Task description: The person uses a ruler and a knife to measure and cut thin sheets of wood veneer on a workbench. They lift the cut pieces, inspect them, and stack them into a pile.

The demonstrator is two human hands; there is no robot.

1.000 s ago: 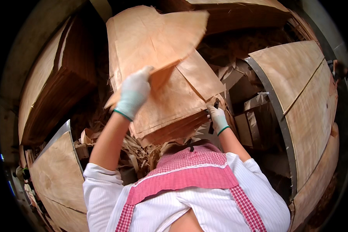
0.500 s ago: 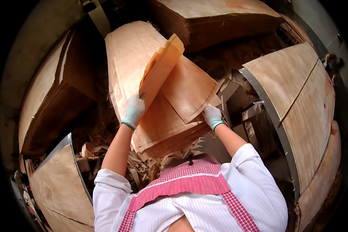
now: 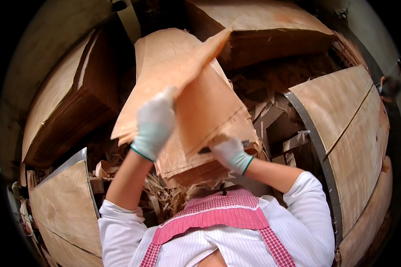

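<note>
Head view: left hand [image 3: 157, 119] grips veneer [image 3: 182, 73], long axis slanting up-right; right hand [image 3: 229, 153] clasps dark tool [image 3: 204, 150].

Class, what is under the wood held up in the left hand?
A stack of thin wood sheets; its near edge shows beside the right hand. The part the raised wood covers cannot be seen.

Ctr veneer stack [image 3: 173, 163], uneven front edges, w/ thin sheet [image 3: 214, 107] on top, pt. lifted
</note>
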